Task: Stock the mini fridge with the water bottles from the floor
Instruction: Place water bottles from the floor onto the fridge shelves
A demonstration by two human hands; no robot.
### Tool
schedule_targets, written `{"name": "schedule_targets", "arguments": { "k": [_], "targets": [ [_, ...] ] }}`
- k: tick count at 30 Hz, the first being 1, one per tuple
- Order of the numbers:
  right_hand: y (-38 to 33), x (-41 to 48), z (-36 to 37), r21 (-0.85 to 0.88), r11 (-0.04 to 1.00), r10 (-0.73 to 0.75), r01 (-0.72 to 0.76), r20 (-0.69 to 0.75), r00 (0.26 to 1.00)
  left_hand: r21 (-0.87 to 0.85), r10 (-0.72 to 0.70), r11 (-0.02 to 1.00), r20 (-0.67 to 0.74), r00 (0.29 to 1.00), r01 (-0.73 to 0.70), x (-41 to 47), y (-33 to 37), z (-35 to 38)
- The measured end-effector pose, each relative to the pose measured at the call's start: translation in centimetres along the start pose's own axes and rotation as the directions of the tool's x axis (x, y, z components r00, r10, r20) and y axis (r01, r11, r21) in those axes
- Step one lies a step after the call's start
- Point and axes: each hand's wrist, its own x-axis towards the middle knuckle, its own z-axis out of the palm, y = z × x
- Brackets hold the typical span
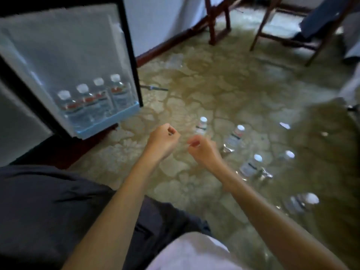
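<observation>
- The open door of the black mini fridge (68,61) is seen at the upper left; its pale blue plastic door shelf (109,121) already carries a row of 4 clear plastic water bottles with white caps and red-banded labels (93,100).
- Further clear water bottles with white caps are left on the patterned greenish tile floor (224,78) to the right: 1 just beyond the hands (202,126), 1 nearby to its right (234,138), 1 nearer the person (251,165), and 1 at the lower right (303,201). A 5th cap (289,154) is visible, though its body is too blurred to be made out.
- The left hand (162,140) is held loosely curled, fingers bent inward, with nothing gripped in it.
- The right hand (202,149) is likewise loosely curled and empty, held just in front of the nearest floor bottle without contact being shown.
- The step in hand is judged to be a pause between loads: both hands are free and held between fridge and floor bottles.
- The door shelf appears nearly filled, so the task is judged roughly half done.
- For the next move, a reach to the nearest upright bottle is called for, with a grip around its body, followed by a carry leftward to a free fridge space; the fridge interior cannot be seen.
</observation>
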Motion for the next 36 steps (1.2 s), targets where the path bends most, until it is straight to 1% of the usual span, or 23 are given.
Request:
{"name": "schedule_targets", "arguments": {
  "k": [3,5,7,9,11,13,15,17,18,21,23,25,27,29,33,36],
  "targets": [
    [6.9,-3.5,-2.6,-0.044,0.984,0.173,-0.175,-0.054,0.983,0.036,-0.025,0.999,0.196,0.980,0.018,-1.2,-0.6,7.5],
    [10.6,-6.1,-4.2,-0.061,0.961,0.263,-0.270,-0.106,0.959,0.091,-0.019,0.996,0.333,0.943,-0.012,-2.9,-0.7,11.8],
    [13.6,-8.8,-5.5,-0.060,0.927,0.357,-0.370,-0.157,0.921,0.149,-0.001,0.986,0.447,0.895,-0.073,-4.8,-0.5,15.4],
    [16.2,-11.3,-6.5,-0.060,0.884,0.443,-0.463,-0.206,0.872,0.220,0.022,0.962,0.519,0.855,-0.159,-6.4,-0.5,18.6],
    [18.4,-13.7,-7.0,-0.059,0.850,0.497,-0.524,-0.244,0.833,0.300,0.029,0.920,0.594,0.804,-0.254,-8.1,-0.4,21.1],
    [20.3,-15.6,-7.2,-0.084,0.819,0.528,-0.568,-0.277,0.803,0.334,0.025,0.881,0.674,0.738,-0.334,-9.6,-0.5,22.9],
    [22.1,-17.1,-7.2,-0.168,0.766,0.544,-0.620,-0.345,0.765,0.355,0.017,0.845,0.729,0.684,-0.399,-10.7,-0.6,24.0],
    [23.7,-17.9,-7.3,-0.226,0.692,0.567,-0.686,-0.419,0.709,0.348,0.016,0.830,0.766,0.643,-0.436,-11.4,-0.8,24.4],
    [24.5,-18.1,-7.4,-0.237,0.649,0.599,-0.723,-0.427,0.678,0.345,0.016,0.825,0.777,0.629,-0.447,-11.5,-1.0,24.5],
    [26.3,-18.2,-8.0,-0.230,0.543,0.729,-0.808,-0.349,0.589,0.369,-0.004,0.813,0.778,0.629,-0.451,-11.5,-1.3,24.3],
    [27.0,-18.0,-8.2,-0.201,0.526,0.769,-0.827,-0.304,0.562,0.379,-0.012,0.812,0.771,0.637,-0.444,-11.4,-1.4,24.1],
    [27.3,-17.9,-8.1,-0.207,0.533,0.760,-0.820,-0.309,0.572,0.386,-0.022,0.815,0.766,0.642,-0.433,-11.3,-1.4,23.9],
    [27.4,-17.5,-8.3,-0.214,0.556,0.737,-0.803,-0.319,0.595,0.386,-0.028,0.822,0.762,0.647,-0.419,-11.2,-1.5,23.6],
    [27.1,-16.9,-8.7,-0.235,0.583,0.720,-0.778,-0.294,0.628,0.379,-0.030,0.837,0.751,0.659,-0.394,-10.9,-1.6,23.2],
    [25.0,-15.7,-9.4,-0.273,0.690,0.635,-0.670,-0.214,0.742,0.358,-0.028,0.874,0.712,0.701,-0.328,-9.9,-2.2,21.9],
    [22.2,-14.6,-9.4,-0.206,0.802,0.534,-0.561,-0.172,0.828,0.349,-0.031,0.894,0.674,0.738,-0.281,-8.6,-2.8,20.3]
  ]
}}
